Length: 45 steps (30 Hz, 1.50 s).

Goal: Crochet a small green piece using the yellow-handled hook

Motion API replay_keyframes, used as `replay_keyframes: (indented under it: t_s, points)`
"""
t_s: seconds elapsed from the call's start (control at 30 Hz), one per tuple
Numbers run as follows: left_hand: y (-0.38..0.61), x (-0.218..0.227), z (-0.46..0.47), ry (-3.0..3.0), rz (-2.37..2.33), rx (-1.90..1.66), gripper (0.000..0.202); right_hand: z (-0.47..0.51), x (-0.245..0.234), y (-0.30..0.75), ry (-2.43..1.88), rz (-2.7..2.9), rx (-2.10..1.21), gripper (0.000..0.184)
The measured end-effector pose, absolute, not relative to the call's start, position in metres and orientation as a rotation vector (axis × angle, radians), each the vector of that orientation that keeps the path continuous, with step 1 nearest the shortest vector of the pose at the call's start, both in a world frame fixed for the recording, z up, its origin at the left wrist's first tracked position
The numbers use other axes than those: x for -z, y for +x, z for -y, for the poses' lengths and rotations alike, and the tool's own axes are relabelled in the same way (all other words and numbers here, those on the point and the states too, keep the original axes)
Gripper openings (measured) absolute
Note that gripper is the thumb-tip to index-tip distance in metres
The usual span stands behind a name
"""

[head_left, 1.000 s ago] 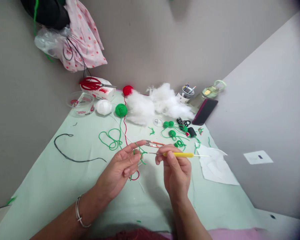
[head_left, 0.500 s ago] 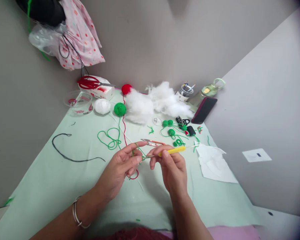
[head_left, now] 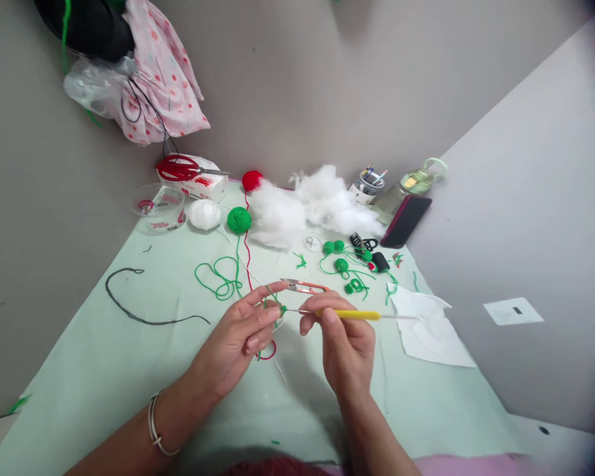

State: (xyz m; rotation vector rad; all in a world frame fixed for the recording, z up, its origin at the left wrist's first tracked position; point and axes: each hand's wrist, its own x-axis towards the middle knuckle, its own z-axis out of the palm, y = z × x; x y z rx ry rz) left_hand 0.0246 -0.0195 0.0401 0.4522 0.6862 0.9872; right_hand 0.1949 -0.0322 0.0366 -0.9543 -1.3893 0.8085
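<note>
My right hand (head_left: 344,344) grips a crochet hook (head_left: 354,315) by its yellow handle, the thin metal shaft pointing left. The hook's tip meets a small green crochet piece (head_left: 283,309) pinched between the thumb and fingers of my left hand (head_left: 245,330). Green yarn runs over my raised left index finger. A loop of red yarn (head_left: 272,348) and a white strand hang below the left fingers. Just behind the hands lie orange thread snips (head_left: 305,286). Farther back sits a green yarn ball (head_left: 238,220), its loose strand curling on the cloth.
White stuffing (head_left: 322,205) is heaped at the back, beside a red yarn ball (head_left: 252,180) and a white yarn ball (head_left: 204,214). Small green crocheted balls (head_left: 341,265) lie right of centre. A phone (head_left: 406,221) leans against a bottle. Red scissors (head_left: 181,168) rest on a box.
The crochet hook has swung from tilting up at its right end to nearly level, sloping slightly down. My right hand has turned with it; the left hand keeps its pinch.
</note>
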Motion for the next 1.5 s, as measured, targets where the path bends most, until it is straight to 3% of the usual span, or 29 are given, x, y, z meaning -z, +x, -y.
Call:
replay_keyframes:
  t_s: [0.17,0.43,0.5,0.67,0.9,1.03,1.13,1.33,1.4,1.5]
  points:
    - [0.029,-0.039,0.024,0.645,-0.767,-1.017,0.033,0.029,-0.04,0.19,-0.94,1.458,-0.799,0.019]
    - [0.033,-0.034,0.026,0.47,-0.761,-1.005,0.047,0.037,-0.024,0.191,-1.022,1.761,-0.37,0.033]
    - [0.03,-0.033,0.023,0.405,-0.704,-0.963,0.043,0.034,-0.026,0.196,-1.021,1.708,-0.396,0.029]
    - [0.027,-0.034,0.019,0.392,-0.663,-1.0,0.025,0.023,-0.036,0.202,-0.977,1.25,-0.879,0.024]
    - [0.03,-0.035,0.023,0.589,-0.745,-0.988,0.039,0.024,-0.034,0.194,-0.951,1.28,-1.06,0.017]
    - [0.026,-0.036,0.02,0.576,-0.768,-0.976,0.033,0.025,-0.035,0.199,-0.9,1.2,-1.144,0.027]
    - [0.025,-0.036,0.02,0.591,-0.821,-1.025,0.034,0.03,-0.036,0.2,-0.972,1.409,-0.896,0.027]
    - [0.028,-0.035,0.022,0.563,-0.825,-1.035,0.058,0.037,-0.03,0.197,-0.965,2.066,-0.025,0.036]
    - [0.027,-0.034,0.021,0.491,-0.768,-0.978,0.057,0.036,-0.03,0.196,-0.971,2.02,-0.043,0.037]
    - [0.025,-0.034,0.019,0.416,-0.688,-0.918,0.046,0.033,-0.031,0.197,-0.986,1.71,-0.385,0.028]
